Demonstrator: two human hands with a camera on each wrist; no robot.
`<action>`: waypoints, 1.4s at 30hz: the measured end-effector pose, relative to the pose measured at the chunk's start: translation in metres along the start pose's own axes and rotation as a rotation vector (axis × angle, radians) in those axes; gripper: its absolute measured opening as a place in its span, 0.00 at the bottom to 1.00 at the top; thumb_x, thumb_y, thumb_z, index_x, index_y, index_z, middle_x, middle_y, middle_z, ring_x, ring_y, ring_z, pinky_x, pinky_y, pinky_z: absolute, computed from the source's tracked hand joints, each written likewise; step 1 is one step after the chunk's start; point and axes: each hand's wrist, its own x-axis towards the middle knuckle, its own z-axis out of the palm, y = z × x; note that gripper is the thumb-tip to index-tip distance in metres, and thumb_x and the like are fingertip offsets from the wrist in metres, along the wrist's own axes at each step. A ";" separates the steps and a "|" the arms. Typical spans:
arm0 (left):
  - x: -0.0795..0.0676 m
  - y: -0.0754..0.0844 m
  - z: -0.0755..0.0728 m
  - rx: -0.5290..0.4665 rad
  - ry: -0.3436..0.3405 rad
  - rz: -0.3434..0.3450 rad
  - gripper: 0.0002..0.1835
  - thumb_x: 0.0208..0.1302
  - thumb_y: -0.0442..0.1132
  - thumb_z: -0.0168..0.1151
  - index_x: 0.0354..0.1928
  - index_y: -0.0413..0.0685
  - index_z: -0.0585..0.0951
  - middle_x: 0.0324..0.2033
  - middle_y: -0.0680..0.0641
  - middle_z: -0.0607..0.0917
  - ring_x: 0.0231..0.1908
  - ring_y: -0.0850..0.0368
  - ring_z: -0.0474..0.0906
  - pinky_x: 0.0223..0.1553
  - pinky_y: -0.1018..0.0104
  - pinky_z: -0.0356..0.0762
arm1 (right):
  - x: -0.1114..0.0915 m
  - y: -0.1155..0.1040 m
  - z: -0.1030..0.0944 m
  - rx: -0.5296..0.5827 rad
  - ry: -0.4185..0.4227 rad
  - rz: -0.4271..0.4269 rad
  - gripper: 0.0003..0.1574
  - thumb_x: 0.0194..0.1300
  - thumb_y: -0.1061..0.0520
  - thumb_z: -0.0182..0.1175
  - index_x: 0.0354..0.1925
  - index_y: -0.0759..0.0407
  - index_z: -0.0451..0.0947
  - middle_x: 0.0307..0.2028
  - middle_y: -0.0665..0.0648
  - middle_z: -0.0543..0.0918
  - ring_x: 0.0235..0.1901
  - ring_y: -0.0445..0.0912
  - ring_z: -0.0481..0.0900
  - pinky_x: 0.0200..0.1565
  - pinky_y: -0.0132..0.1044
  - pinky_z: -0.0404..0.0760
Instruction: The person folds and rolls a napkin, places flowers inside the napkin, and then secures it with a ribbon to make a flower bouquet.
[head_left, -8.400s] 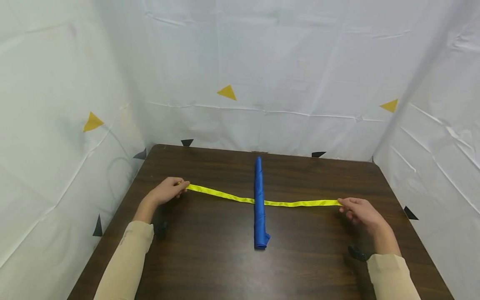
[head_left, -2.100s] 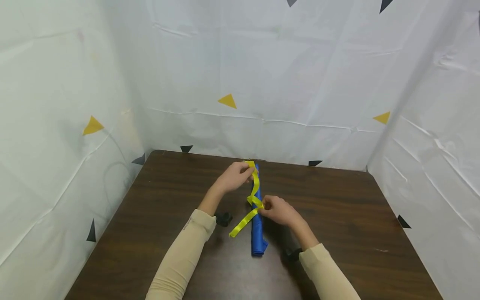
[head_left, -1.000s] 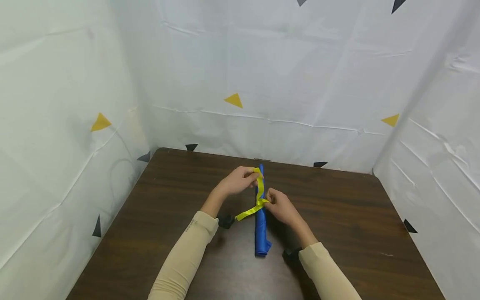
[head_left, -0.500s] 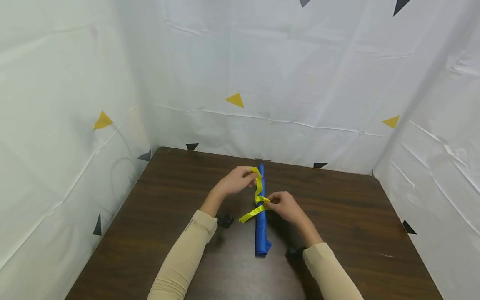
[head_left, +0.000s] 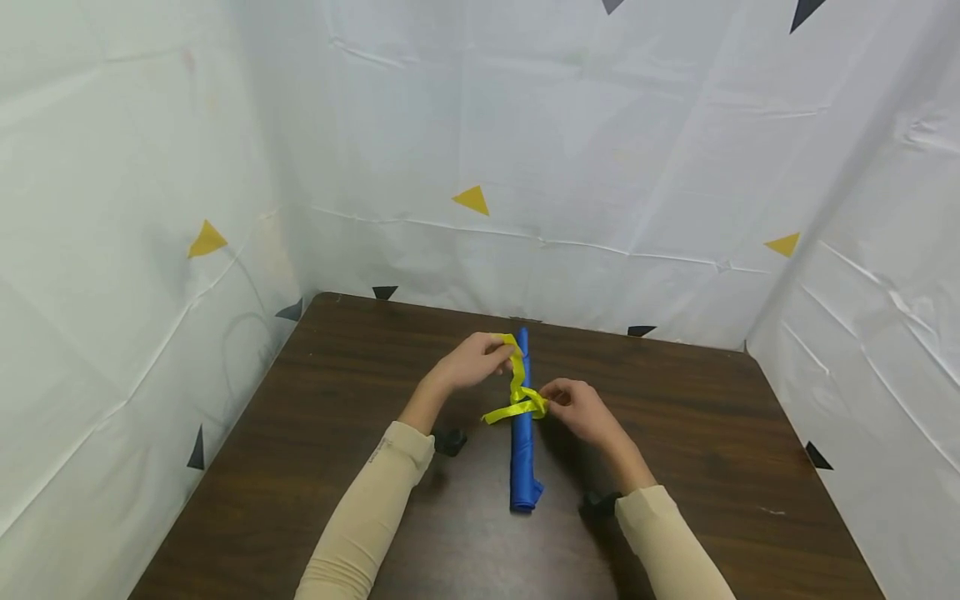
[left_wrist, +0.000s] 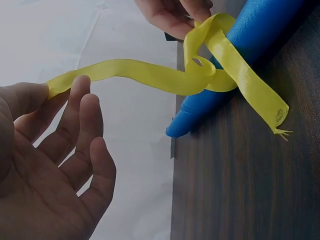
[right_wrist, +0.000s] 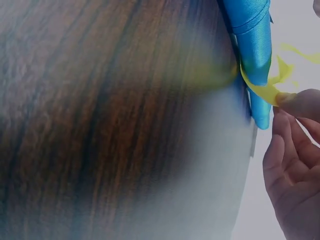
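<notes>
A blue rolled-up cloth (head_left: 522,462) lies lengthwise on the table, with a yellow satin ribbon (head_left: 506,412) looped round its middle. My left hand (head_left: 471,363), left of the roll's far part, pinches one length of ribbon between thumb and forefinger; its other fingers are spread loosely in the left wrist view. From the right side, my right hand (head_left: 587,412) pinches the ribbon where it forms a loop over the roll. The ribbon's free end (left_wrist: 277,107), frayed at the tip, crosses the roll and points left in the head view. Part of the crossing hides behind my right fingertips.
The dark wood-grain table (head_left: 360,517) runs back to a white sheeted wall (head_left: 570,150), with more sheeting on both sides. Yellow and black triangle markers dot the sheets. A dark wrist-worn device (head_left: 450,442) shows below the left hand.
The ribbon, earlier stretched flat under the roll by both hands, now crosses over it in a loop. My right hand has lately shifted slightly right, drawing the loop; the left hand stays nearly still.
</notes>
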 end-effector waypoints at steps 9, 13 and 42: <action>0.001 0.000 0.002 -0.018 -0.009 0.010 0.18 0.87 0.47 0.50 0.54 0.42 0.84 0.51 0.30 0.87 0.46 0.43 0.84 0.54 0.46 0.83 | 0.001 0.003 -0.003 -0.069 0.009 0.029 0.10 0.76 0.55 0.66 0.48 0.61 0.88 0.41 0.56 0.89 0.38 0.47 0.82 0.44 0.43 0.85; 0.002 -0.001 0.002 -0.011 -0.012 0.007 0.18 0.87 0.47 0.50 0.55 0.42 0.84 0.48 0.34 0.88 0.46 0.43 0.84 0.48 0.59 0.82 | 0.000 0.005 -0.006 -0.090 0.028 0.058 0.11 0.76 0.50 0.68 0.41 0.57 0.84 0.35 0.54 0.84 0.33 0.47 0.77 0.37 0.40 0.79; -0.002 -0.013 -0.006 -0.011 0.009 0.008 0.19 0.87 0.47 0.51 0.56 0.41 0.84 0.51 0.30 0.87 0.52 0.30 0.84 0.49 0.59 0.81 | -0.001 0.007 -0.033 0.014 -0.273 0.016 0.15 0.76 0.54 0.66 0.49 0.65 0.87 0.32 0.53 0.82 0.33 0.45 0.74 0.37 0.35 0.75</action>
